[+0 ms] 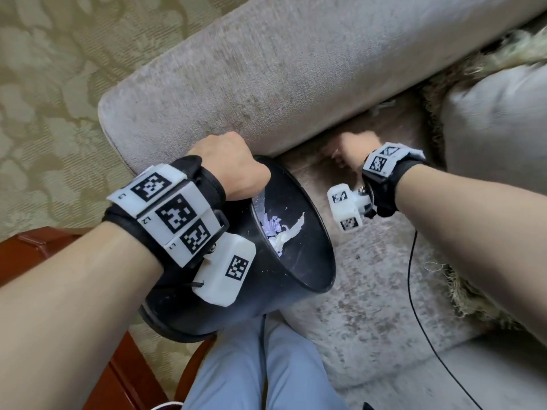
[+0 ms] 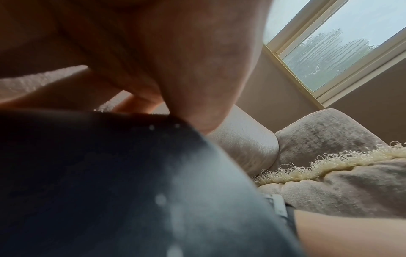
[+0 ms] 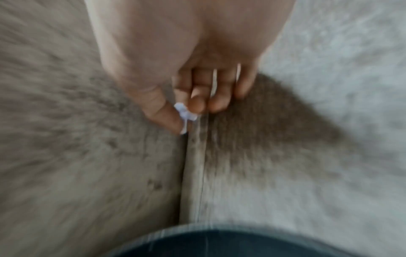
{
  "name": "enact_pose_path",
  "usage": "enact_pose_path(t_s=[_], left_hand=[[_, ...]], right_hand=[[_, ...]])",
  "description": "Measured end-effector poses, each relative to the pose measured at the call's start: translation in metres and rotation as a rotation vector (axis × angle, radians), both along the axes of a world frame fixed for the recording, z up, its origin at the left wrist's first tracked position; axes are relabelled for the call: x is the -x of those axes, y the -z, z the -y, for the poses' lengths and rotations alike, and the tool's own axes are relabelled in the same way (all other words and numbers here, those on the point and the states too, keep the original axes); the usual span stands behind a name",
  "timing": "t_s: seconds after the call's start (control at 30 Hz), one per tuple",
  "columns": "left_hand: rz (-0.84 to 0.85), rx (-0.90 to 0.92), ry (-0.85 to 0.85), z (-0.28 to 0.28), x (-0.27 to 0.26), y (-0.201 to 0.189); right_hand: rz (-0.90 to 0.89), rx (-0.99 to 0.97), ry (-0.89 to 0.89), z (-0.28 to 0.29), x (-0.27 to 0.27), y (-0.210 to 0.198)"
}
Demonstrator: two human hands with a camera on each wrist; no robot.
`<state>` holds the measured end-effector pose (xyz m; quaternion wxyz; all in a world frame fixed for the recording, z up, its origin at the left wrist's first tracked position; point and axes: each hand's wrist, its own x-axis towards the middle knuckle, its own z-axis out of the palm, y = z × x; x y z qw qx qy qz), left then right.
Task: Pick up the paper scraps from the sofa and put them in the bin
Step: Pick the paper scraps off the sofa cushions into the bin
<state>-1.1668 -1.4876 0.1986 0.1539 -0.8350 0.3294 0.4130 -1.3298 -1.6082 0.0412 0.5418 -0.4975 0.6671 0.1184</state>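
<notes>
A black bin (image 1: 307, 232), tilted with its mouth towards the sofa seat, has white paper scraps (image 1: 281, 229) inside. My left hand (image 1: 233, 170) grips its upper rim, and the left wrist view shows the bin wall (image 2: 110, 182) close under the palm. My right hand (image 1: 352, 152) is low over the seat (image 1: 370, 306) beside the armrest, blurred. In the right wrist view its thumb and fingertips pinch a small white paper scrap (image 3: 184, 113) just above the seam between seat and armrest. The bin's rim (image 3: 219, 243) lies along the bottom edge there.
The grey armrest (image 1: 266, 84) runs across the top of the head view. A fringed cushion (image 1: 497, 128) sits at the right. A thin black cable (image 1: 414, 291) trails over the seat. My knees (image 1: 260, 374) and a red-brown wooden piece (image 1: 44, 247) are below.
</notes>
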Motion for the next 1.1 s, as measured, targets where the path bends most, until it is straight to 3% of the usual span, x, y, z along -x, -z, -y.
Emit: enact_pose_path(t_s=[0.17,0.3,0.37,0.53,0.67,0.77,0.83,0.93,1.1], left_hand=[[-0.036,-0.021,-0.034,0.002,0.001,-0.002],[-0.062,-0.028,-0.066,0.003,0.002,-0.004],[-0.064,-0.025,-0.069,0.003,0.004,-0.004],[-0.041,-0.025,-0.067,0.004,0.005,0.002],[-0.014,-0.008,-0.018,0.005,0.002,0.008],[-0.042,-0.007,-0.011,0.004,0.0,0.01],[-0.068,-0.014,-0.027,0.003,-0.001,0.011],[-0.078,-0.009,-0.033,0.003,-0.005,0.012],[-0.055,-0.001,0.015,0.006,-0.005,0.013]], right_hand=[[0.361,-0.374,-0.301,-0.052,-0.005,-0.051],[0.266,-0.631,-0.611,-0.067,-0.013,-0.07],[0.211,-0.55,-0.555,-0.061,-0.012,-0.07],[0.037,-0.028,-0.091,-0.013,0.015,-0.036],[-0.321,0.21,-0.082,0.024,0.028,-0.015],[-0.353,0.27,-0.124,0.04,0.024,-0.014],[-0.34,0.216,-0.271,0.048,0.02,-0.014],[-0.341,0.199,-0.67,0.054,0.005,-0.017],[-0.622,0.194,-1.123,0.052,-0.007,-0.002]])
